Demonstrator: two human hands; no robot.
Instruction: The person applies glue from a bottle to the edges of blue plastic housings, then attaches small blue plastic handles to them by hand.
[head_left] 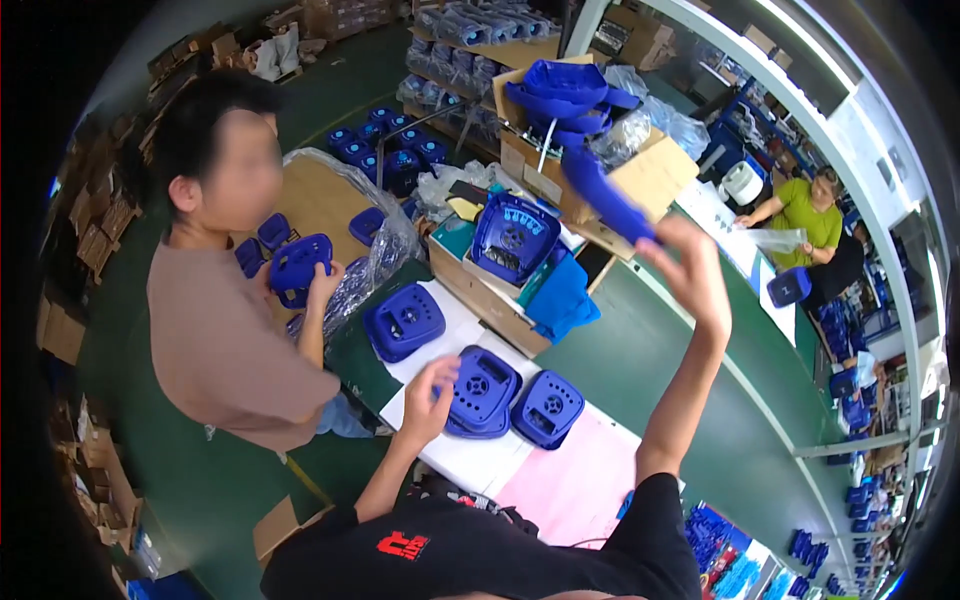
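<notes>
My right hand [688, 272] is raised at the right, its fingers closed on the lower end of a long, curved blue plastic part [603, 190]. That part is blurred and slants up toward an open carton. Low over the table, my left hand [428, 402] has loosely bent, parted fingers at the left edge of a blue plastic housing [480, 388]. This housing has a round vent and appears stacked on another. To its right lies a smaller blue housing [548, 408]; farther left, another blue housing [405, 320] rests on the white sheet.
A co-worker [235, 290] at the left holds a blue housing [300, 268]. Beyond the table, a carton [520, 160] bears blue parts. A wooden box [480, 300] carries a blue housing and a blue cloth [563, 297]. A metal frame [745, 370] runs along the right.
</notes>
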